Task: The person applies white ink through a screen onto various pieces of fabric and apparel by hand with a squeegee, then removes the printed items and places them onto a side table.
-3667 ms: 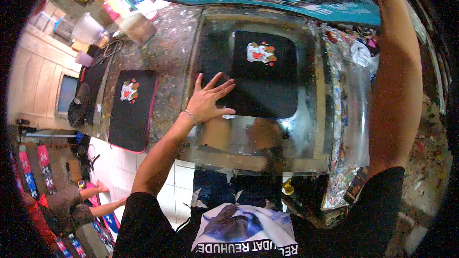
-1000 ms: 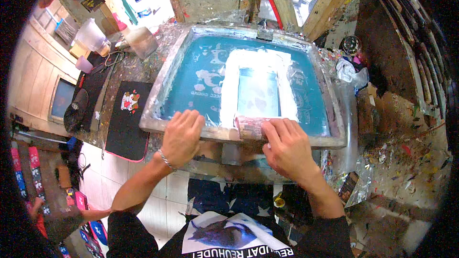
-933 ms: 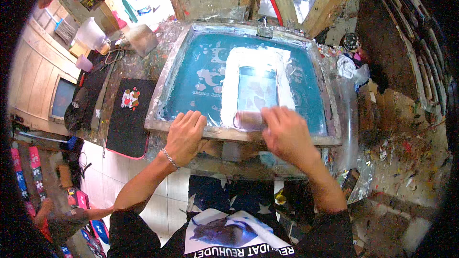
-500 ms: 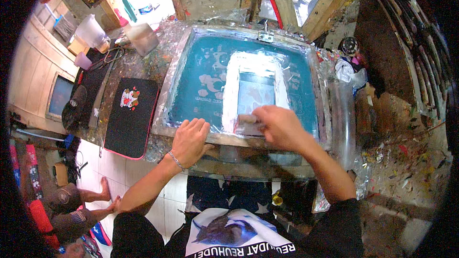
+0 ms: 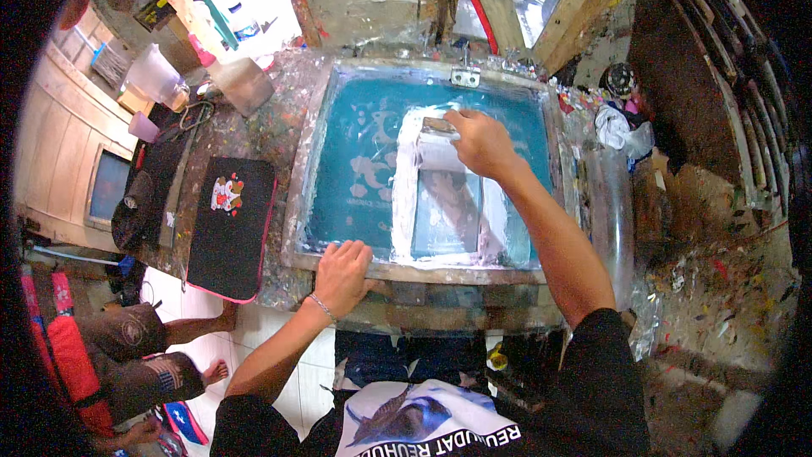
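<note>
A screen-printing frame (image 5: 431, 274) with teal mesh (image 5: 351, 148) lies flat on the stained bench in front of me. White ink (image 5: 406, 211) borders a paler rectangular window (image 5: 444, 216) in the mesh. My right hand (image 5: 484, 145) is closed on a squeegee (image 5: 437, 125), whose wooden top edge shows at the far end of that window; its blade is hard to make out. My left hand (image 5: 344, 275) grips the near rim of the frame, fingers over the top and thumb at the outer side.
A black printed panel with pink edging (image 5: 233, 233) lies left of the frame. A metal hinge clamp (image 5: 465, 76) meets the far rim. A translucent jug (image 5: 154, 72) stands at far left; white cloth (image 5: 617, 131) lies right. Another person's legs (image 5: 169, 343) show lower left.
My right hand has moved the squeegee away from me, from the window's near end to its far end. My left hand stays on the near rim. The other person's legs have shifted.
</note>
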Demonstrator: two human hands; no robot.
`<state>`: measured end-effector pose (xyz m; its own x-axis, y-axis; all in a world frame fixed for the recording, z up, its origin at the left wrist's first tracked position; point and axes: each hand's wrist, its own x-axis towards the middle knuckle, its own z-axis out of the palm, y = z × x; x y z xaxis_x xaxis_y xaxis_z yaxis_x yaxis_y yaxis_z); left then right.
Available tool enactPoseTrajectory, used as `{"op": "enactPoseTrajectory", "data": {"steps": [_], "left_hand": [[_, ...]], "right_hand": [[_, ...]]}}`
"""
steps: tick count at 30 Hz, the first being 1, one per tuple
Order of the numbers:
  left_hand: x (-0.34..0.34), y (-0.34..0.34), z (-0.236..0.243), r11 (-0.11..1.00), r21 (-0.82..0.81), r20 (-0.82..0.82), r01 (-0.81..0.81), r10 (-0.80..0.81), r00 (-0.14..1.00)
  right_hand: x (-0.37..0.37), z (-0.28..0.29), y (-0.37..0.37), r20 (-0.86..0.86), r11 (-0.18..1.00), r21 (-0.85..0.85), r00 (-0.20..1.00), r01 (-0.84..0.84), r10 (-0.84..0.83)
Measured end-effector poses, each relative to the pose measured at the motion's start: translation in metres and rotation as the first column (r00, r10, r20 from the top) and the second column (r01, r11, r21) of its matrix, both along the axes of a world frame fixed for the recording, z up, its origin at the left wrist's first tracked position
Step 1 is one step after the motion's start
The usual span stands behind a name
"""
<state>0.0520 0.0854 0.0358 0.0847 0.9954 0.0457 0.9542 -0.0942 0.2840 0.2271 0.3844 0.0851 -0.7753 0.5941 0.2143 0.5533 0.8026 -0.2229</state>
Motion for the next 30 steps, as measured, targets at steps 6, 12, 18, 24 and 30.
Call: {"op": "enactPoseTrajectory", "data": {"steps": [6,12,18,24,30], "left_hand": [[-0.001,0.002,-0.005,1.000,-0.002,0.027,-0.007,0.007,1.000],[0.000,-0.001,-0.003,1.000,0.009,0.006,0.000,0.000,1.000],[-0.001,0.000,-0.007,0.999,0.042,0.040,0.020,-0.021,0.999],[-0.008,0.000,0.033,0.994,0.090,0.041,0.058,-0.062,0.997],[-0.046,0.055,0.183,0.992,0.123,0.213,0.032,-0.058,0.975]], "right_hand": [[0.023,-0.036,-0.055,-0.039,0.977,0.208,0.998,-0.038,0.048],[0.073,-0.024,-0.181,0.028,0.993,0.063,0.995,-0.097,0.095],[0.081,-0.033,-0.196,0.015,0.988,0.129,0.996,-0.084,0.082],[0.092,0.006,-0.210,-0.075,0.996,0.078,0.996,-0.040,0.046],[0.058,0.113,-0.144,-0.215,0.826,0.555,0.976,0.095,0.032]]}}
